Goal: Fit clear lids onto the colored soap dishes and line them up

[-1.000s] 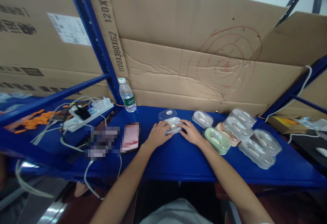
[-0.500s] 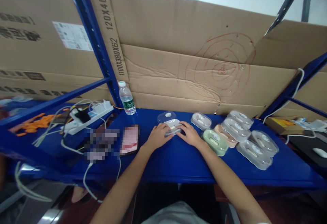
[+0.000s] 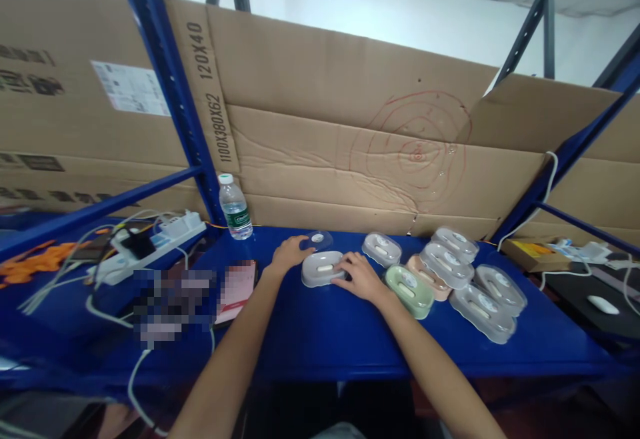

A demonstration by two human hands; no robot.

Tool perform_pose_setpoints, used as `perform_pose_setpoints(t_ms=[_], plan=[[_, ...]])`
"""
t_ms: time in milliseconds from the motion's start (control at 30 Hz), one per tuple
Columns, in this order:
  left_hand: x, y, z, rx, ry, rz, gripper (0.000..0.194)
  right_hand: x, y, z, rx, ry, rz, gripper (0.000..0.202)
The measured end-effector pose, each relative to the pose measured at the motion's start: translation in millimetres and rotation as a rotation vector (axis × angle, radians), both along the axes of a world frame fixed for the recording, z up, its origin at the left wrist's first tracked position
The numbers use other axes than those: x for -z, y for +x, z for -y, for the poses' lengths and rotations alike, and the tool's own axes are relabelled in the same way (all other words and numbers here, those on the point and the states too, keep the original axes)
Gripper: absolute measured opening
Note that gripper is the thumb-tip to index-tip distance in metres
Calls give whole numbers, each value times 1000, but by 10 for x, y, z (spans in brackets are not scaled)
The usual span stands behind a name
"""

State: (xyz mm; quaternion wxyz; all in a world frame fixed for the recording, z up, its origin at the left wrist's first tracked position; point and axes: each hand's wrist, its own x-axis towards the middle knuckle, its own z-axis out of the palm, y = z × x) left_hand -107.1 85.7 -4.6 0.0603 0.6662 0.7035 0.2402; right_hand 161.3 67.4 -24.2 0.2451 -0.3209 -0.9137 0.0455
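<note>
Box between the hands

Lid behind box on table

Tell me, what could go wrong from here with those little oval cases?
1. The clear lid might skid or slip, as the left hand seems to have only its fingers at the edge.
2. The grey case could slide or turn, since the right hand is at just one end of it.
3. The right forearm might nudge the green case, which sits close beside it.
</note>
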Motion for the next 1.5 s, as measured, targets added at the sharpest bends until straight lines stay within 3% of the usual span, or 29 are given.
perform_pose_setpoints(t_ms=[133, 233, 367, 433, 633, 867, 1500], plan=[[142, -19, 60, -111, -19, 17, 48, 24, 19, -36, 22, -30, -17, 29], [166, -33, 94, -117, 25, 49, 52, 52, 17, -53, 62, -51, -41, 45], [139, -35, 175, 102, 108, 102, 47, 113, -11, -50, 137, -69, -122, 87], [159, -4, 245, 227, 131, 120, 46, 151, -22, -54, 145, -80, -183, 96], [278, 119, 373, 319, 182, 156, 47, 253, 6, -128, 81, -141, -173, 72], [239, 120, 382, 354, 194, 224, 41, 294, 15, -189, 81, -112, -168, 68], [159, 308, 506, 222, 33, 146, 43, 254, -19, -107, 135, -116, -38, 68]])
